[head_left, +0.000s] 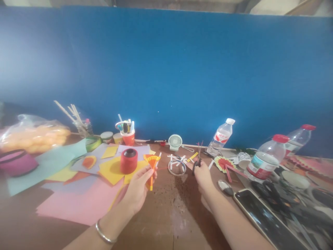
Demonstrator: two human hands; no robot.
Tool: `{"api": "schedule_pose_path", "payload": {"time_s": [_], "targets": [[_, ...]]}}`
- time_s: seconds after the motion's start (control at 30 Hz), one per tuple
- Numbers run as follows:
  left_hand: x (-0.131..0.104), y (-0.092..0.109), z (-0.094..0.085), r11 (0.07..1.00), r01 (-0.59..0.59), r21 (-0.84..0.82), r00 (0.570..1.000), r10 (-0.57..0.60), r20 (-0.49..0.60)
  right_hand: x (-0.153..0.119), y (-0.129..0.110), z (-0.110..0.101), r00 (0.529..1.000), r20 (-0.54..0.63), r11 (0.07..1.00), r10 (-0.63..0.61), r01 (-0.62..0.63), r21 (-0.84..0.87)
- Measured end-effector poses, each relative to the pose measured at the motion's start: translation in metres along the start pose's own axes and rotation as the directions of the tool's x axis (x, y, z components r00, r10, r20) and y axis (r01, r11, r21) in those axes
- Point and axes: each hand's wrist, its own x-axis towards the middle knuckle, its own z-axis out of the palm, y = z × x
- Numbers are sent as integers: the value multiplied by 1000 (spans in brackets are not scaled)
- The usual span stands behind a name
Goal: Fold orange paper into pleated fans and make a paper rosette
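Observation:
My left hand (142,184) pinches a small pleated paper fan (152,161), orange and yellow, spread at its top and narrow below the fingers. A white strip stands at the fan's upper right edge. In my right hand (203,173) is a pair of scissors (197,162), its blades pointing up and away from me. The scissors are apart from the fan. Between the hands, a clear ring (177,167) lies on the table among several white paper strips (173,159). A yellow strip (191,157) rests close to the scissors.
Coloured paper sheets (85,201) and a red roll (129,161) lie left. At the back stand a cup of tools (128,138), a small white fan (175,141) and a bottle (221,137). A phone (267,215), more bottles (267,159) and clutter crowd the right.

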Motion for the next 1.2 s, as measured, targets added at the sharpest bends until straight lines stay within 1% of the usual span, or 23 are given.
{"api": "schedule_pose_path", "payload": {"time_s": [0.03, 0.1, 0.2, 0.33, 0.4, 0.43, 0.47, 0.5, 0.53, 0.57, 0.6, 0.63, 0.67, 0.7, 0.73, 0.8, 0.87, 0.97, 1.1, 1.2], "targets": [[0, -1, 0, 1000, -8, 6, 1000, 8, -1, 6, 1, -5, 999, -28, 994, 20, -23, -110], [0, -2, -1, 999, -34, 21, 999, 35, -8, 15, 0, -14, 999, -42, 951, 27, -39, -306], [0, -3, -1, 998, -55, 41, 998, 55, -17, 20, -2, -25, 999, 21, 860, 24, -10, -510], [1, -3, -2, 997, -61, 53, 998, 62, -12, 14, -12, -33, 986, 155, 762, 64, 52, -646], [2, -4, -2, 997, -58, 52, 998, 60, -21, 5, -24, -33, 984, 166, 726, 63, 69, -685], [2, -4, -1, 998, -52, 47, 998, 54, -33, -2, -31, -30, 987, 160, 717, 33, 88, -691], [2, -4, -1, 998, -44, 41, 998, 45, -46, -9, -38, -26, 987, 161, 716, -23, 128, -686], [2, -5, 0, 999, -33, 34, 998, 35, -58, -18, -45, -20, 980, 163, 725, -112, 193, -662], [1, -5, 0, 999, -23, 30, 998, 25, -62, -27, -52, -13, 956, 193, 759, -221, 293, -581], [0, -5, 1, 999, -13, 31, 998, 15, -58, -36, -57, -5, 913, 259, 807, -313, 400, -433], [0, -5, 2, 999, -4, 34, 999, 6, -47, -44, -61, 3, 875, 312, 859, -370, 450, -244], [-1, -5, 3, 999, 3, 38, 999, -2, -36, -52, -63, 11, 853, 357, 902, -380, 427, -60], [-2, -4, 3, 999, 9, 44, 1000, -8, -23, -57, -63, 18, 842, 402, 931, -360, 352, 96], [-3, -4, 4, 999, 15, 51, 1000, -15, -8, -62, -62, 24, 831, 445, 941, -334, 270, 202], [-3, -4, 5, 998, 21, 59, 1000, -22, 7, -64, -60, 28, 832, 461, 942, -310, 205, 264], [-3, -4, 6, 997, 28, 79, 999, -30, 29, -66, -54, 33, 843, 476, 945, -249, 105, 308], [-3, -4, 6, 995, 28, 101, 999, -32, 39, -65, -51, 33, 862, 462, 952, -208, 70, 298], [-2, -5, 6, 989, 6, 147, 999, -11, 31, -63, -52, 30, 876, 439, 965, -197, 95, 245], [-4, -4, 5, 968, -47, 245, 999, 42, 26, -64, -57, 27, 874, 429, 967, -230, 156, 200], [-6, -2, 6, 960, -52, 277, 998, 44, 34, -65, -59, 26, 874, 418, 965, -247, 185, 184]]}}
